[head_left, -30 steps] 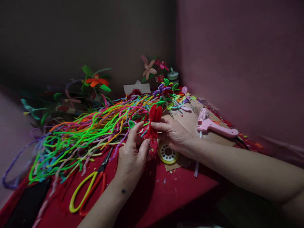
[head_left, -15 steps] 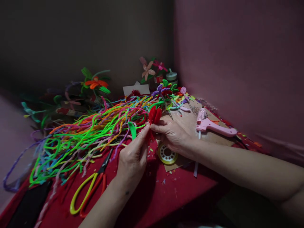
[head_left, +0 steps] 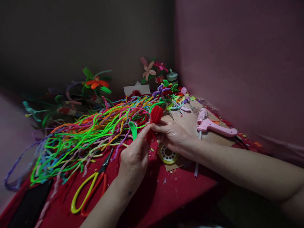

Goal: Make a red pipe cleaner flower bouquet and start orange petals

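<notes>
My left hand (head_left: 134,155) and my right hand (head_left: 173,134) meet over a red cloth-covered table (head_left: 152,199). Both pinch a red pipe-cleaner flower (head_left: 155,115) whose looped petals stand up above my fingertips. A green pipe-cleaner leaf (head_left: 133,129) sticks out beside my left fingers. Just under my right hand lies a roll of tape (head_left: 168,154). A big tangle of coloured pipe cleaners (head_left: 90,133) spreads to the left of my hands.
Yellow and red scissors (head_left: 89,186) lie near the front left. A pink glue gun (head_left: 213,125) rests on a cardboard sheet (head_left: 190,118) at the right. Finished pipe-cleaner flowers (head_left: 152,68) and a small jar (head_left: 172,76) stand at the back by the wall.
My left hand's fingers have closed up into a pinch on the red flower's base, and the flower's petals have been drawn closer together. The green leaf now shows beside my left fingers.
</notes>
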Demonstrator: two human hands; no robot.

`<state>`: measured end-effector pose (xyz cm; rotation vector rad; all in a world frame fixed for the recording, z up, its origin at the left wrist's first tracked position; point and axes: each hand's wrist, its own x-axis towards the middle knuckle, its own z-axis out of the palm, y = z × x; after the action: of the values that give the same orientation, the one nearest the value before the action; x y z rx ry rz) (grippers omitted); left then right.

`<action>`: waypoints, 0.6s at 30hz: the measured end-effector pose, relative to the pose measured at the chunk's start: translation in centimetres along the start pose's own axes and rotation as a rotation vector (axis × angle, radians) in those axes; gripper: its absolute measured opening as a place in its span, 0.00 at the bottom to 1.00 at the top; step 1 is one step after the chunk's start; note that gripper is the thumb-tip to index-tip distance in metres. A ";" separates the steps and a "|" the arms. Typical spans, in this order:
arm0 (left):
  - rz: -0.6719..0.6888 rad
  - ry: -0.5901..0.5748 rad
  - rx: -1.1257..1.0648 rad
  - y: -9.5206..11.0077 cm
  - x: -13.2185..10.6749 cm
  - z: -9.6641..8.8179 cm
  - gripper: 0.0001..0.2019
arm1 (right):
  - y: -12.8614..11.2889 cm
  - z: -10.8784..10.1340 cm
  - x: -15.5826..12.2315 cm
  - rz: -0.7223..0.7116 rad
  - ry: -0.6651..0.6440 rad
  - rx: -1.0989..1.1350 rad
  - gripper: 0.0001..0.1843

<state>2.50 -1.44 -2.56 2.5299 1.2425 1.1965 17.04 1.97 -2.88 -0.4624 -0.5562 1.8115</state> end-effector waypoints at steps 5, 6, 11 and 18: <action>-0.362 -0.069 -0.216 1.1 0.2 -0.2 0.19 | -0.2 0.1 -0.1 0.010 -0.003 -0.004 0.14; -0.454 -0.078 -0.307 1.3 0.4 -0.2 0.18 | -0.3 0.1 -0.1 0.019 0.016 -0.001 0.15; -0.763 -0.150 -0.757 1.8 1.4 -0.7 0.16 | -0.4 0.0 -0.1 0.019 0.025 -0.038 0.15; -0.809 -0.230 -0.972 1.1 1.6 -1.6 0.14 | -0.4 0.0 0.0 -0.034 0.026 -0.059 0.14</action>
<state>2.72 -1.43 -0.03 1.2340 1.0560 0.9117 17.35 2.03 -2.63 -0.5132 -0.5970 1.7582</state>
